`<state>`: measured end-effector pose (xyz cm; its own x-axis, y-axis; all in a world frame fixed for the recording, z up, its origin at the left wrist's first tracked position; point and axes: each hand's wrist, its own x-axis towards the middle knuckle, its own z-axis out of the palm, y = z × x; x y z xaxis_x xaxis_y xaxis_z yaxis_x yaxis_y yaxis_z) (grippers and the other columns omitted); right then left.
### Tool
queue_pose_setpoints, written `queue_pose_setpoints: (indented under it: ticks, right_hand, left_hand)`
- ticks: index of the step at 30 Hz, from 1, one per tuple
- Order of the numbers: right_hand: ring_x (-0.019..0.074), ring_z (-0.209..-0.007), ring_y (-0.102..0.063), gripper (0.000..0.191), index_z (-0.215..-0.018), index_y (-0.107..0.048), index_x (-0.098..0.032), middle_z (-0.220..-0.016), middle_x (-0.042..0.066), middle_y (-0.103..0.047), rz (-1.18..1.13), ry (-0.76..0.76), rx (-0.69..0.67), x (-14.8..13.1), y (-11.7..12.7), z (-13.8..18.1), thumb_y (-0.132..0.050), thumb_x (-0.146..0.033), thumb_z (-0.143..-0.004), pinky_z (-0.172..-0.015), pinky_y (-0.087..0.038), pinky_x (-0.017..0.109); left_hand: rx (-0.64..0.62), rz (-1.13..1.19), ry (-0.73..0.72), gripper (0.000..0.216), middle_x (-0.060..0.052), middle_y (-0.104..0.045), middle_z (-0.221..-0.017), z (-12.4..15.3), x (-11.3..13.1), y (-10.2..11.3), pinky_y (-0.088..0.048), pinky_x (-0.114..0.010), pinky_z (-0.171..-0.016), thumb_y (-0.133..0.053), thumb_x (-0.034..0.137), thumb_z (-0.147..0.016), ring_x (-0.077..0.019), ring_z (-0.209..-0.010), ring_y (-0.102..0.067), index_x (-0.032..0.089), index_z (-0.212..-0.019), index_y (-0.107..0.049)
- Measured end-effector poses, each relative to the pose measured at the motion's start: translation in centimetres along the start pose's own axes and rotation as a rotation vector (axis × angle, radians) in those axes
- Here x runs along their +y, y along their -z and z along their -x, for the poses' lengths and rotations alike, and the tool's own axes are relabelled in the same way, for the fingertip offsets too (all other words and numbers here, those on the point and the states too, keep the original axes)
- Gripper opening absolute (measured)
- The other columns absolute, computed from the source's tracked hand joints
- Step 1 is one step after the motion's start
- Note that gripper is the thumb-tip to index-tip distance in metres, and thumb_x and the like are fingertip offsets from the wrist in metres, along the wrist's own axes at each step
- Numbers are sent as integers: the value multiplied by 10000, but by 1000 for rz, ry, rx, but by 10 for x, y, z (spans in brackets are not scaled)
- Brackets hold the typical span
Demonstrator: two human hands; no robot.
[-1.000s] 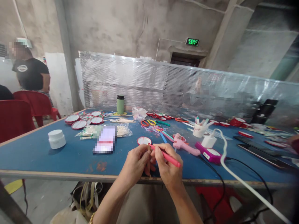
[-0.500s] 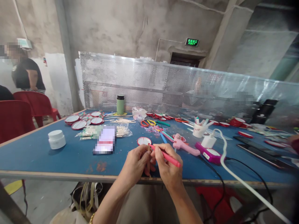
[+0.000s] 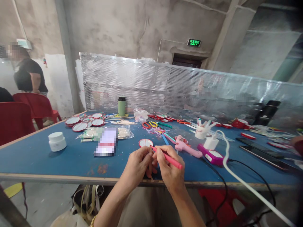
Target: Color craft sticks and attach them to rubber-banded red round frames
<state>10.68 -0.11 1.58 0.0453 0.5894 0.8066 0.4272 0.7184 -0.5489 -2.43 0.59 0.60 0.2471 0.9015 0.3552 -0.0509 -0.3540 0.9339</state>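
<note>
My left hand [image 3: 137, 162] is closed around a thin wooden stick [image 3: 150, 162] near the table's front edge. Just beyond the fingertips is a round white disc with a red rim [image 3: 145, 143], like a small drum; whether the stick joins it is hidden by my hands. A pink-red pen [image 3: 172, 161] lies slanted in my right hand [image 3: 169, 168], pinched between thumb and fingers. Its tip points left, close to the disc's lower rim and my left fingers. To the right of my right hand rests a pink glue gun [image 3: 188, 148].
A blurred phone [image 3: 106, 142], white jar [image 3: 57, 142] and green bottle [image 3: 121, 106] stand left and behind. Red-rimmed discs [image 3: 80, 126] lie in piles. Rightward are a pen cup [image 3: 201, 131], a purple device [image 3: 210, 155] and a white cable [image 3: 227, 151]. A perforated metal screen [image 3: 142, 85] closes the back.
Both hands keep nearly the same pose, with the pen and stick still held. At the far left, a standing person has shifted slightly to the right.
</note>
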Motion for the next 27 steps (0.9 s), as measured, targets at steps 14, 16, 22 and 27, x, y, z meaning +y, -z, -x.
queue_pose_setpoints:
  ticks: [14, 16, 22, 27]
  right_hand:
    - [126, -498, -648, 175, -860, -631, -205, -683, -12, -692, 5, -5, -3, 1, 0, 0, -535, -295, -976, -499, -525, 234]
    - [127, -496, -647, 177, -858, -632, -206, -686, -11, -696, 9, -5, -2, 2, 0, 0, -536, -297, -975, -501, -525, 236]
    - [125, -488, -649, 167, -872, -639, -207, -689, -15, -699, -7, -9, 22, 3, -1, 0, -538, -290, -975, -495, -520, 232]
    - [122, -494, -646, 172, -857, -630, -202, -683, -13, -695, -6, -5, 4, 3, -1, 1, -538, -289, -974, -501, -529, 235]
  left_hand:
    - [2, -4, 14, 283, 15, -636, -565, -1, -1, -1, -409, -177, -440, -494, 422, -951, -103, -418, -556, 195, -788, -541]
    - [3, 5, 17, 288, 17, -635, -565, -1, 0, 0, -402, -179, -428, -500, 432, -945, -106, -414, -556, 199, -779, -536]
    - [2, 10, 23, 289, 13, -638, -568, 1, 1, 0, -428, -187, -439, -511, 440, -938, -109, -419, -562, 196, -787, -542]
    - [8, 3, 15, 292, 16, -630, -562, 1, 1, 0, -432, -186, -442, -499, 427, -947, -109, -424, -564, 201, -764, -521]
